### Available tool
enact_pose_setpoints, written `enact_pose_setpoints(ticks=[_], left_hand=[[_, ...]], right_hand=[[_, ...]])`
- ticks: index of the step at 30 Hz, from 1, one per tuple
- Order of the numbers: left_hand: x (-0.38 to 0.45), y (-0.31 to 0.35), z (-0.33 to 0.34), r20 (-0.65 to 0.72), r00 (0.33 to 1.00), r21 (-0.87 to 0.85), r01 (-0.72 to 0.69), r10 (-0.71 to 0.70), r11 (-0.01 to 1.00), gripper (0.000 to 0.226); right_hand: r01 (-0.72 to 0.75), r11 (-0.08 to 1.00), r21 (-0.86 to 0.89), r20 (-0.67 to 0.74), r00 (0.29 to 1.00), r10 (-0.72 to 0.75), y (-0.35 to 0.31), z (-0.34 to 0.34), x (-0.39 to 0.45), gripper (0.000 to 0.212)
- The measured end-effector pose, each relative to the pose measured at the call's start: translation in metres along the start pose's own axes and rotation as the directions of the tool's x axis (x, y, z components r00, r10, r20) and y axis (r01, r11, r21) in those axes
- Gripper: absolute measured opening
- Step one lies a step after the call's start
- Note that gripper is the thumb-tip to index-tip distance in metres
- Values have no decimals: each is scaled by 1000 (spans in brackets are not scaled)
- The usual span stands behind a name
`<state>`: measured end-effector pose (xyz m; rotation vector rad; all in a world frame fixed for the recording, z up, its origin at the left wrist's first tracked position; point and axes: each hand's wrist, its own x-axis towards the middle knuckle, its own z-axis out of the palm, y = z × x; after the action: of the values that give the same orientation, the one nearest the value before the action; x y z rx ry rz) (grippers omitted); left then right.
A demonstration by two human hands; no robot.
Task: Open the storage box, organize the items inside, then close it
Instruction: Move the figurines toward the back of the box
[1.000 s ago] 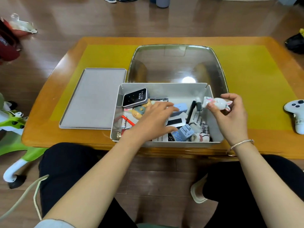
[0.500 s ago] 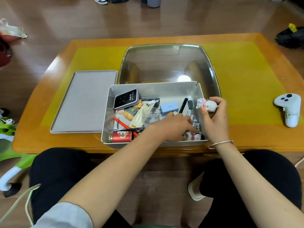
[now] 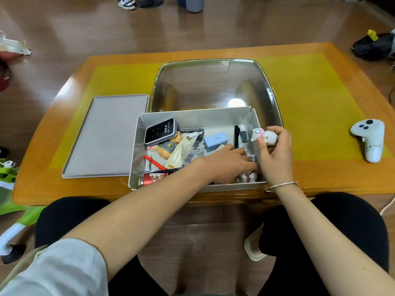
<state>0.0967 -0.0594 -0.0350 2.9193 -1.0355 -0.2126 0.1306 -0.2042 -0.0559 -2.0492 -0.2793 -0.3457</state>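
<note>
The grey storage box (image 3: 192, 113) stands open at the table's near edge. Its flat grey lid (image 3: 106, 135) lies to the left. My right hand (image 3: 275, 161) pinches a small white animal figure (image 3: 266, 136) above the box's right wall. My left hand (image 3: 226, 162) reaches down into the right half of the box, palm down over small batteries; its fingertips are hidden beside my right hand. Loose in the box are a black Wi-Fi device (image 3: 160, 131), a bear figure (image 3: 168, 147), a pale blue block (image 3: 214, 141), a black pen (image 3: 236, 135) and a red can (image 3: 154, 178).
A large clear plastic tub (image 3: 213, 82) sits right behind the box. A white game controller (image 3: 369, 139) lies on the yellow mat (image 3: 310, 99) at the right. My knees are under the near table edge. A green and white toy (image 3: 12, 201) stands on the floor at the left.
My left hand has moved from above the middle of the box down into its right front part. My right hand, still holding the white figure, has come in closer to the box wall.
</note>
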Motion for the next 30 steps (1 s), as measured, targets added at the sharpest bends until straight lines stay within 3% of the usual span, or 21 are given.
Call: enact_pose_setpoints(ticks=[5,11,15,21,24,27,30], left_hand=[[1,-4,4,-21,999,9,-27,27,1000,44],[-7,-8,9,-211,977,-66,-26,11,997,36],[-12,-5,13,-307,948,-136,48,-88,990,30],[-32,-12,4,-360,851,-535,148,-383,832,27],[-40,-20,-1,-352,808,-657,146,-472,740,29],[-45,-27,-4,-351,774,-695,162,-527,701,30],[-48,-32,-8,-361,764,-699,158,-534,698,30]], right_hand=[[-22,999,28,-19,1000,23,1,-1,0,28],[-102,985,140,-26,994,107,0,0,1,40],[-129,977,168,-35,990,136,-1,-1,2,40],[-83,979,187,-53,994,95,-9,-11,10,23],[-70,991,111,33,997,67,-13,-14,14,14],[-73,994,81,207,977,55,-17,-15,18,15],[-85,996,-15,445,892,82,-19,-16,24,49]])
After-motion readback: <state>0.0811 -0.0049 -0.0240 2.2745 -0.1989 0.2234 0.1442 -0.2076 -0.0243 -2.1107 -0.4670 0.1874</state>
